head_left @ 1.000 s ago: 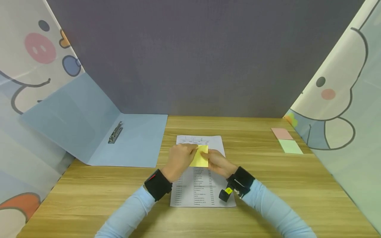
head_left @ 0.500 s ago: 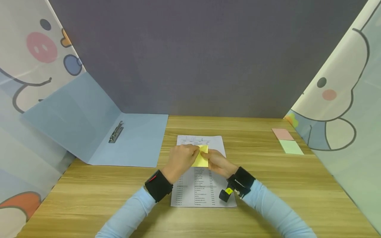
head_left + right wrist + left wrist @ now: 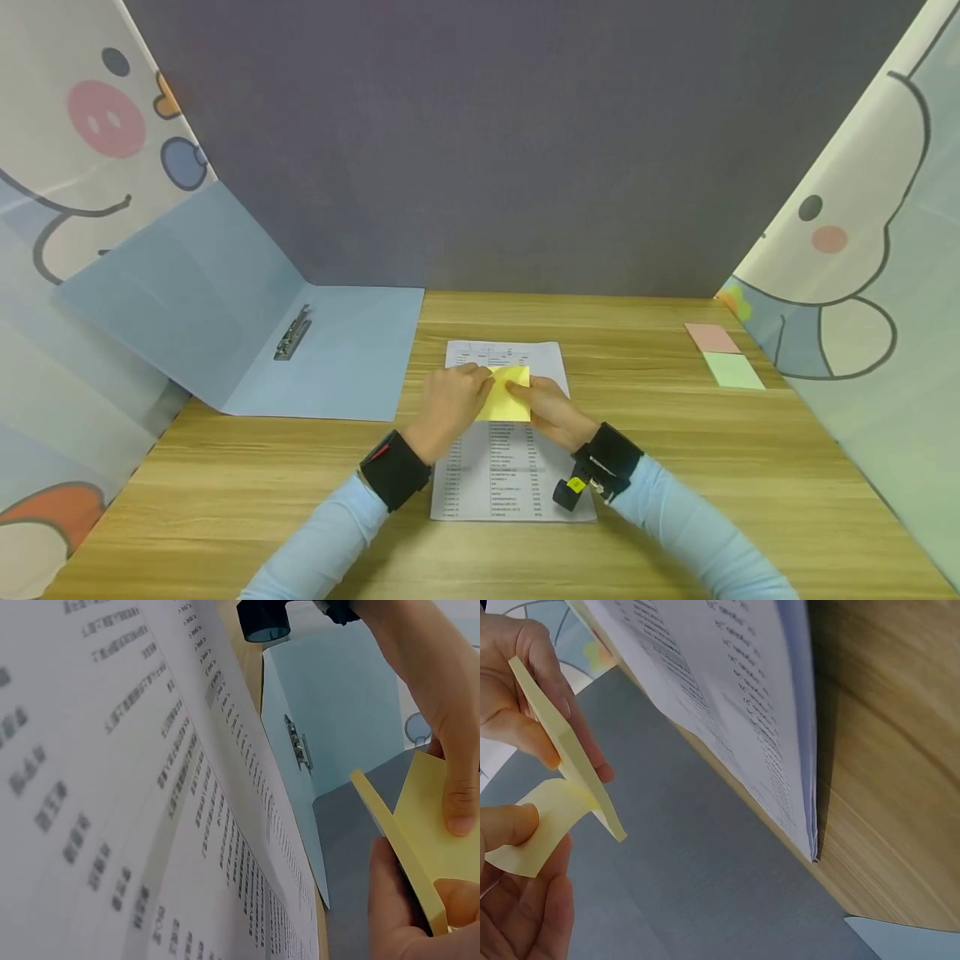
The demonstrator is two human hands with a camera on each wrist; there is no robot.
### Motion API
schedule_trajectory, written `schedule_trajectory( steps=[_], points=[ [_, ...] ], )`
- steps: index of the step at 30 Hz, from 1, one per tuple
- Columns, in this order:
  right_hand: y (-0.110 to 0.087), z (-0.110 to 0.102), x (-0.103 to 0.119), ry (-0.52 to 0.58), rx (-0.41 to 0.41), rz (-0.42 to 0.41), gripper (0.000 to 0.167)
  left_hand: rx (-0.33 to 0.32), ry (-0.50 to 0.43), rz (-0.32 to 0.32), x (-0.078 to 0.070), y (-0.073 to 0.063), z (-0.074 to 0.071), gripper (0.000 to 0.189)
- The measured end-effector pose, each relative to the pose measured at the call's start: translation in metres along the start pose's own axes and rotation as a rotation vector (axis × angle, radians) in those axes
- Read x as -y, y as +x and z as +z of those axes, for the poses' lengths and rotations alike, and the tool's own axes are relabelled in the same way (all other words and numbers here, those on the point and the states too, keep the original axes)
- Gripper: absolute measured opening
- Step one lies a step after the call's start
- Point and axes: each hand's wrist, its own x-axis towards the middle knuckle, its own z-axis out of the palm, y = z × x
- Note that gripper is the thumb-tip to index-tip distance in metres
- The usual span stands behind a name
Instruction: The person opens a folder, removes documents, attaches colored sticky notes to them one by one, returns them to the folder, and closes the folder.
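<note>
A yellow sticky note pad (image 3: 568,746) is up over the printed sheets (image 3: 491,479), held by my right hand (image 3: 557,410) with its thumb on the front. My left hand (image 3: 450,404) pinches the pad's top note (image 3: 544,829) between thumb and fingers. That note curls away from the pad and still joins it along one edge, as the left wrist view shows. From the right wrist, the left thumb (image 3: 459,799) lies flat on the lifted note. The printed sheets are stacked flat on the table under both hands.
On the left, a light blue folder (image 3: 345,367) stands open with a metal clip (image 3: 292,335) inside. A pink note pad (image 3: 712,337) and a light green one (image 3: 732,371) lie at the right. A grey panel (image 3: 480,150) rises behind the wooden table (image 3: 637,358).
The left hand shifts slightly right, then back left, with the top note. More of the yellow pad's face shows now, and the pad has moved a little to the right.
</note>
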Motion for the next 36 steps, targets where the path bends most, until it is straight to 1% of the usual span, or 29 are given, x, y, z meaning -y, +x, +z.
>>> schedule_trajectory(
  steps=[3,8,12,17,23,26,31,36],
  points=[
    [0.001,0.001,-0.001,-0.013,-0.005,-0.001,0.035,-0.013,-0.003,-0.010,0.002,0.001,0.000,0.006],
    [0.001,0.001,-0.001,-0.013,-0.005,-0.009,0.036,-0.022,-0.044,-0.026,0.005,0.002,0.000,0.006],
    [0.001,0.000,-0.002,-0.015,-0.006,-0.012,0.036,-0.040,-0.048,-0.038,0.007,0.001,0.000,0.006],
    [0.000,-0.001,-0.002,-0.014,-0.018,-0.002,0.036,-0.070,-0.072,-0.038,0.009,0.001,0.000,0.007],
    [-0.001,-0.001,-0.002,-0.010,-0.010,-0.003,0.036,-0.103,-0.083,-0.040,0.011,0.003,-0.002,0.008],
    [-0.001,-0.002,-0.001,-0.004,-0.007,0.000,0.036,-0.109,-0.087,-0.038,0.012,0.004,-0.003,0.012],
    [-0.001,-0.003,-0.001,-0.003,-0.004,0.008,0.036,-0.102,-0.106,-0.045,0.015,0.004,-0.003,0.022],
    [-0.001,-0.005,-0.002,0.000,-0.003,0.015,0.037,-0.115,-0.125,-0.045,0.016,0.005,-0.003,0.018]
  ],
)
